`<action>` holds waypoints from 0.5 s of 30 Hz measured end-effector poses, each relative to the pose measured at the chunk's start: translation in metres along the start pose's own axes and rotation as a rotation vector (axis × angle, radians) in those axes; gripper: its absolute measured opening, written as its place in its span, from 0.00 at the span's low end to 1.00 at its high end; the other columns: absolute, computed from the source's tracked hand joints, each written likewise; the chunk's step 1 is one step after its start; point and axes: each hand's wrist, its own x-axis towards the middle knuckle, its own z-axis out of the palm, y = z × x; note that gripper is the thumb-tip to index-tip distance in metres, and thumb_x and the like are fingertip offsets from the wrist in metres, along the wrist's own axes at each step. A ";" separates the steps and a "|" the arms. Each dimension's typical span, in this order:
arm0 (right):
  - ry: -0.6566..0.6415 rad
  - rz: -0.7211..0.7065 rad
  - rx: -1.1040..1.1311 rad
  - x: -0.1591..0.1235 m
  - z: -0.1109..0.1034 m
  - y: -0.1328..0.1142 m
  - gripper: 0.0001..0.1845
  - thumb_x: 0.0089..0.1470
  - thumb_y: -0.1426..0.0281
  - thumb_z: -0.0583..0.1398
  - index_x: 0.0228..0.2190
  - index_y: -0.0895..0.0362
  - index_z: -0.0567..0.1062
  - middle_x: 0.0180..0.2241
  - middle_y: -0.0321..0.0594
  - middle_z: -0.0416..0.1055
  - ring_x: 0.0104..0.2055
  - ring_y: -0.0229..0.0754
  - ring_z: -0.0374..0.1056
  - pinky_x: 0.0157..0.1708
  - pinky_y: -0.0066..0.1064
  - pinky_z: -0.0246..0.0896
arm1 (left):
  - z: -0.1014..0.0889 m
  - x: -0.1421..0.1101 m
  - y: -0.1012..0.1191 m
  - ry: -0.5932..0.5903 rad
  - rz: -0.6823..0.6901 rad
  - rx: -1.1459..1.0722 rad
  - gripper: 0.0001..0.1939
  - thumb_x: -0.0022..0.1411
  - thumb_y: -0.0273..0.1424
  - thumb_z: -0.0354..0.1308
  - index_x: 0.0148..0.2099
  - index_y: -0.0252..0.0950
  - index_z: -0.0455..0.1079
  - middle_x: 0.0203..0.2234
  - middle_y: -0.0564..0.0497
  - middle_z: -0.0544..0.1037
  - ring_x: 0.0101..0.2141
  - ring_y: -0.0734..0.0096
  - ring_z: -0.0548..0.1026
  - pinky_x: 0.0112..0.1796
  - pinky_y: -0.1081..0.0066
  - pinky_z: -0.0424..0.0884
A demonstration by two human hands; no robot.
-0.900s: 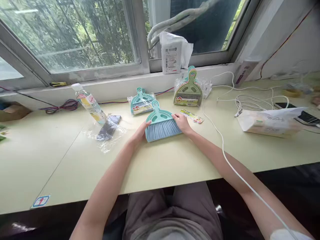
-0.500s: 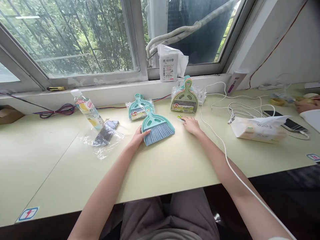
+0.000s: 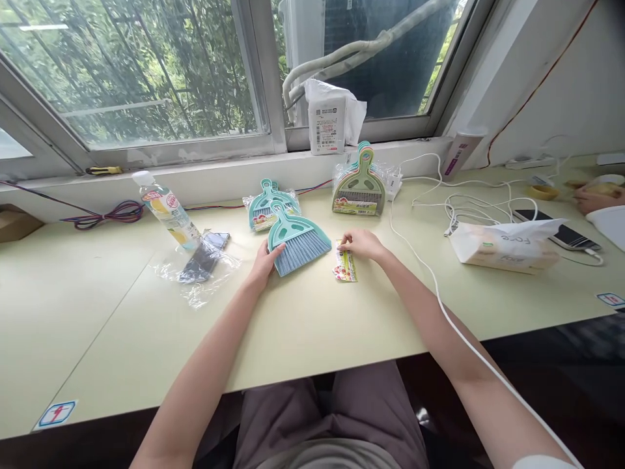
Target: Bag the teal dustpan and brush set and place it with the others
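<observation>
A small teal brush with grey-blue bristles (image 3: 294,242) lies flat on the pale green table (image 3: 312,319). My left hand (image 3: 263,264) rests against its left bristle corner, fingers curled on the edge. My right hand (image 3: 361,244) pinches the top of a colourful paper label card (image 3: 346,266) that lies just right of the brush. Behind the brush sits a wrapped teal brush set (image 3: 263,207).
A bagged stack of coloured dustpan sets (image 3: 360,189) stands near the sill. A plastic bottle (image 3: 168,210), crumpled clear wrap with a dark item (image 3: 200,264), a white cable (image 3: 439,299), a tissue pack (image 3: 508,246) and a phone (image 3: 561,231) lie around. Another person's hand (image 3: 593,198) is at far right.
My right hand left the brush, reached right to the label card and drew it closer to the brush. My left hand stayed on the brush, which shifted slightly left.
</observation>
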 end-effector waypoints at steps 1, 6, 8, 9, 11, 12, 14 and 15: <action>0.025 -0.016 0.011 0.000 0.000 0.001 0.13 0.50 0.61 0.66 0.38 0.53 0.80 0.41 0.42 0.73 0.45 0.47 0.67 0.40 0.32 0.61 | 0.000 0.000 0.000 0.010 -0.006 -0.004 0.28 0.52 0.38 0.68 0.53 0.37 0.67 0.51 0.44 0.75 0.51 0.57 0.73 0.47 0.64 0.73; -0.003 -0.127 0.220 0.004 -0.003 0.013 0.23 0.46 0.67 0.68 0.46 0.56 0.77 0.46 0.44 0.70 0.45 0.45 0.67 0.45 0.32 0.63 | -0.001 0.002 -0.001 0.016 -0.023 -0.017 0.25 0.54 0.36 0.66 0.53 0.38 0.67 0.51 0.46 0.75 0.49 0.60 0.74 0.45 0.67 0.73; -0.055 -0.135 0.226 0.005 -0.003 0.015 0.21 0.44 0.69 0.69 0.42 0.56 0.78 0.43 0.41 0.72 0.42 0.43 0.67 0.42 0.31 0.63 | -0.001 0.002 -0.001 0.018 -0.025 -0.008 0.25 0.53 0.36 0.66 0.53 0.38 0.67 0.50 0.46 0.75 0.49 0.60 0.74 0.45 0.67 0.73; -0.072 -0.135 0.215 0.006 -0.003 0.016 0.19 0.43 0.69 0.69 0.41 0.55 0.79 0.41 0.40 0.73 0.41 0.43 0.67 0.41 0.31 0.62 | 0.000 0.001 0.000 0.018 -0.025 -0.001 0.26 0.53 0.37 0.66 0.53 0.38 0.67 0.50 0.46 0.75 0.49 0.60 0.75 0.45 0.67 0.73; -0.096 -0.138 0.213 0.007 -0.001 0.015 0.16 0.43 0.68 0.68 0.38 0.55 0.78 0.38 0.39 0.73 0.40 0.42 0.67 0.39 0.30 0.61 | 0.000 0.000 0.001 0.017 -0.031 0.016 0.26 0.52 0.37 0.66 0.53 0.38 0.67 0.50 0.46 0.75 0.48 0.60 0.75 0.44 0.66 0.73; -0.110 -0.142 0.231 0.006 0.000 0.014 0.16 0.43 0.68 0.67 0.38 0.55 0.78 0.37 0.38 0.73 0.40 0.42 0.67 0.38 0.29 0.60 | 0.000 0.000 0.001 0.020 -0.038 0.026 0.26 0.52 0.38 0.66 0.53 0.39 0.67 0.49 0.46 0.75 0.47 0.59 0.75 0.44 0.65 0.73; -0.155 -0.165 0.297 0.004 0.000 0.010 0.16 0.43 0.67 0.67 0.36 0.56 0.75 0.37 0.38 0.73 0.39 0.41 0.67 0.36 0.29 0.60 | 0.000 0.000 0.001 0.031 -0.049 0.042 0.27 0.51 0.39 0.65 0.52 0.39 0.67 0.48 0.46 0.76 0.47 0.58 0.75 0.43 0.64 0.73; -0.205 -0.190 0.340 0.002 -0.001 0.008 0.15 0.42 0.67 0.67 0.35 0.57 0.74 0.36 0.38 0.73 0.38 0.41 0.67 0.35 0.28 0.59 | 0.000 0.001 0.001 0.040 -0.049 0.047 0.27 0.51 0.39 0.65 0.52 0.38 0.67 0.48 0.46 0.76 0.47 0.58 0.75 0.43 0.64 0.73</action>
